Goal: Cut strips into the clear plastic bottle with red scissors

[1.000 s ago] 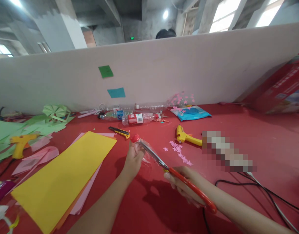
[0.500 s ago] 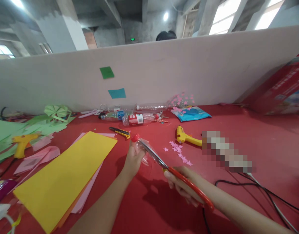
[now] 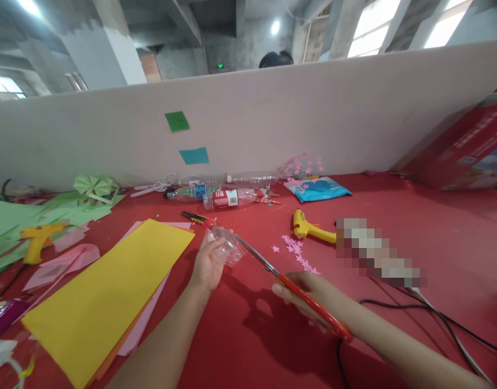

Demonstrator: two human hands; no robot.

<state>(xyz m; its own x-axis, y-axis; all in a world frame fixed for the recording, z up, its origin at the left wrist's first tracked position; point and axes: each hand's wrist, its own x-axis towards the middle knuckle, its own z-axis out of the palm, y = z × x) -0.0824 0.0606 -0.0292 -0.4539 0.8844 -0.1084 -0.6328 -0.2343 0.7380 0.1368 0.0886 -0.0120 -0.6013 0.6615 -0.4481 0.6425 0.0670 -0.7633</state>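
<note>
Fingers of my left hand (image 3: 208, 265) wrap round a clear plastic bottle piece (image 3: 231, 249) with a red cap at its upper left end. My right hand (image 3: 309, 297) grips the red handles of a pair of scissors (image 3: 268, 265). Its blades look closed and point up and left, the tip beside the plastic's right edge; whether they touch I cannot tell. Just behind the red cap lies a yellow utility knife (image 3: 196, 218), partly covered by it. Small pink paper stars (image 3: 297, 250) lie beyond the scissors.
Yellow paper sheets (image 3: 110, 297) lie at left, near a yellow glue gun (image 3: 38, 240). Another yellow glue gun (image 3: 311, 227) is at right, with black cables (image 3: 394, 307). Plastic bottles (image 3: 227, 198) and a blue packet (image 3: 319, 189) line the white partition (image 3: 272, 119).
My left hand has moved left with the bottle piece and turned it, away from the scissor blades. The blades no longer overlap the plastic's middle; my right hand has barely moved.
</note>
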